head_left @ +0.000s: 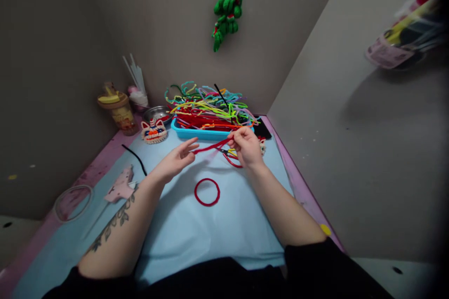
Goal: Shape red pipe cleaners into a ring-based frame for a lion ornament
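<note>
My right hand (244, 144) pinches one end of a red pipe cleaner (212, 146) between thumb and fingertips. The strip slants down to the left towards my left hand (178, 158). That hand has its fingers stretched out and apart from the thumb, with the strip's other end at the thumb tip; whether it touches is hard to see. Below the hands, a closed red pipe cleaner ring (207, 192) lies flat on the blue cloth (210, 229). Scissors with red handles (233, 161) lie partly hidden behind my right hand and the strip.
Behind the hands stands a blue tray (206, 135) heaped with coloured pipe cleaners. At left are a pink glue gun (121, 186), a black pipe cleaner (136, 158), a lion-face craft (154, 131), a metal bowl (157, 113) and a lidded cup (121, 114). Walls enclose the table.
</note>
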A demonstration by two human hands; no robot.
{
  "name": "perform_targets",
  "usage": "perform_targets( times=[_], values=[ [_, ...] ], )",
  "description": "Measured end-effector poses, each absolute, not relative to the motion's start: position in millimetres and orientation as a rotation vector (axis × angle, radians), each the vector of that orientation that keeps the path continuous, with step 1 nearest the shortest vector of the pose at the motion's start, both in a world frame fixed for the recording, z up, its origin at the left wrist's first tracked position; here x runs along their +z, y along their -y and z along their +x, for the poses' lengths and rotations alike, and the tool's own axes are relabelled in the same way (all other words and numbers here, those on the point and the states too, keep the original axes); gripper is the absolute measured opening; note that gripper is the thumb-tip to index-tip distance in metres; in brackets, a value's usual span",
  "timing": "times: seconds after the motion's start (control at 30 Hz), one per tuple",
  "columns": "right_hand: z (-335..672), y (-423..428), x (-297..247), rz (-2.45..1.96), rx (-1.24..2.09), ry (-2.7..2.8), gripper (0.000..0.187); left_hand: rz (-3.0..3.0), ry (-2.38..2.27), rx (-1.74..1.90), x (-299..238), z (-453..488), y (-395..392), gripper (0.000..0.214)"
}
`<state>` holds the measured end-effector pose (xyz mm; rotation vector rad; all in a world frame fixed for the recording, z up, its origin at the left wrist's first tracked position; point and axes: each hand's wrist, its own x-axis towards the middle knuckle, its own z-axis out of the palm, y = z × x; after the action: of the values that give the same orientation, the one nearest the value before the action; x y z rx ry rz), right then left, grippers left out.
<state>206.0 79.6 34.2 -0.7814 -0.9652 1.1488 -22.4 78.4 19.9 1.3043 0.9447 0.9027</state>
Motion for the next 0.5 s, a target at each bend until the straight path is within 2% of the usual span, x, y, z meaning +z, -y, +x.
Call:
perform_targets(
  times=[0.2,0.37,0.5],
  values=[
    [197,-74,31,-0.835,1.51,1.105,0.031,1.333,-0.885,0.688,20,-11,-68,0.057],
    [182,-71,21,-0.829,1.545,1.101,0.034,1.012,-0.727,0.619,11,9,-54,0.045],
    [182,-72,19,-0.83,1.497,1.112,0.031,0.98,-0.745,0.569,11,12,-51,0.039]
  ],
)
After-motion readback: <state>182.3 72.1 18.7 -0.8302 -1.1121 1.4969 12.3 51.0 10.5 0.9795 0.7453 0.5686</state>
